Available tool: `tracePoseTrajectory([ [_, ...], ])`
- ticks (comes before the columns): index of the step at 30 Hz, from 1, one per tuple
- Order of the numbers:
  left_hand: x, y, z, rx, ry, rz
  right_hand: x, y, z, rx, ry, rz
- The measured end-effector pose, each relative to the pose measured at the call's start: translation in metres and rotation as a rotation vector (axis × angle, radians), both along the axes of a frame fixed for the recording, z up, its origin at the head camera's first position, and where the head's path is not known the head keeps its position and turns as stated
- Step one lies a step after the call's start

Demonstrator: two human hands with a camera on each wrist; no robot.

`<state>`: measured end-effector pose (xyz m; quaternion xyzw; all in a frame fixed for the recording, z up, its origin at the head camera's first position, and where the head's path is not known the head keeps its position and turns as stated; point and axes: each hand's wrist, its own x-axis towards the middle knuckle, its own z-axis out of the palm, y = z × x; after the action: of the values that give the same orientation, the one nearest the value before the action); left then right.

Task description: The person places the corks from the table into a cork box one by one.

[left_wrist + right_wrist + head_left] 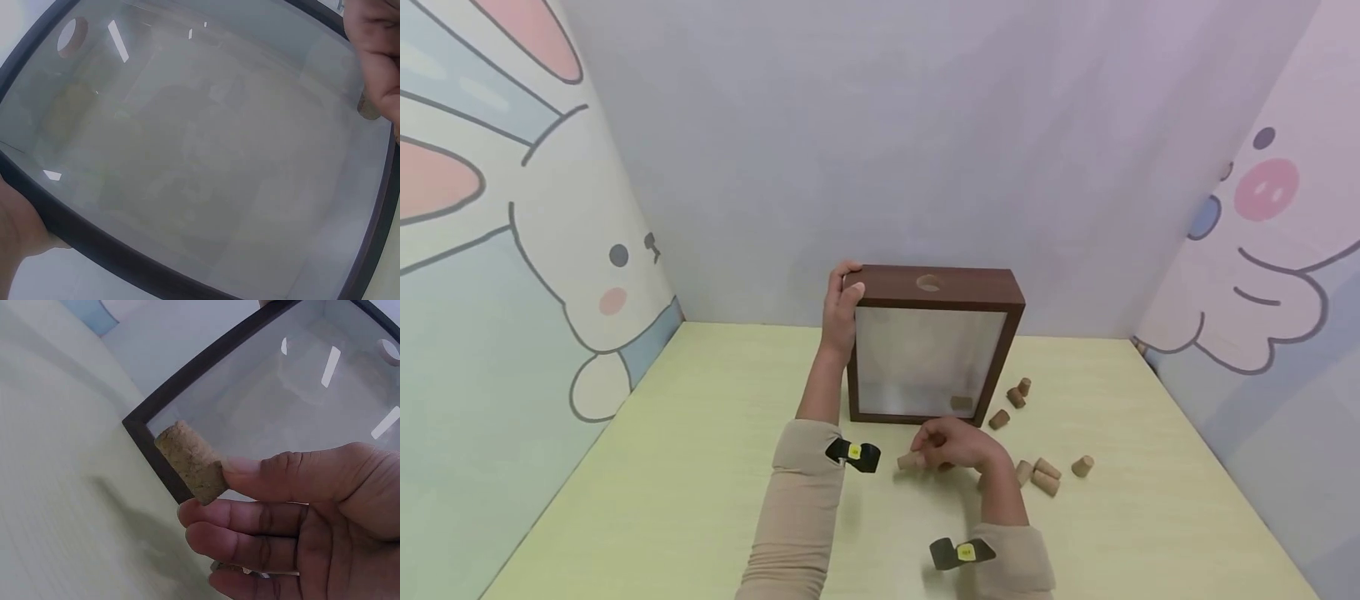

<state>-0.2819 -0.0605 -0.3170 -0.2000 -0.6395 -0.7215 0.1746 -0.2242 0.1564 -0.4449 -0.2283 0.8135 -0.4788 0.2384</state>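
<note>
A dark brown wooden box frame (943, 296) with a clear front panel (925, 358) stands upright, a round hole (928, 283) in its top. My left hand (841, 317) grips its upper left corner, thumb toward the front. One cork (961, 402) lies inside, low at the right behind the panel. In front of the box's bottom edge, my right hand (958, 443) pinches another cork (190, 462) between thumb and fingers, just above the table. The right wrist view shows that cork tilted, with the other fingers curled below it.
Several loose corks lie or stand on the pale yellow table (700, 467), including a pair (1047, 477) right of my right forearm, an upright cork (1082, 466) farther right and a cork (999, 419) beside the box. A grey wall (865, 167) rises behind.
</note>
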Motion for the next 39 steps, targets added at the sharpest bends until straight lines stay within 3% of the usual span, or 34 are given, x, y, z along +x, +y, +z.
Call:
tracePoseTrajectory([
  [8, 0.0, -0.002, -0.001, -0.003, 0.001, 0.01, 0.0, -0.002, 0.004, -0.061, -0.037, 0.003],
  [12, -0.001, -0.003, -0.001, 0.004, 0.011, 0.005, -0.002, -0.001, 0.007, -0.141, -0.009, -0.004],
  [24, -0.001, -0.003, 0.0, -0.008, 0.016, 0.021, 0.001, 0.001, 0.028, -0.37, 0.067, -0.241],
  [31, -0.022, -0.004, -0.017, 0.007, 0.013, 0.005, 0.004, 0.002, 0.041, -0.488, 0.168, -0.297],
  [39, -0.026, -0.003, -0.022, 0.017, 0.024, 0.017, 0.014, -0.003, 0.062, -0.573, 0.277, -0.392],
])
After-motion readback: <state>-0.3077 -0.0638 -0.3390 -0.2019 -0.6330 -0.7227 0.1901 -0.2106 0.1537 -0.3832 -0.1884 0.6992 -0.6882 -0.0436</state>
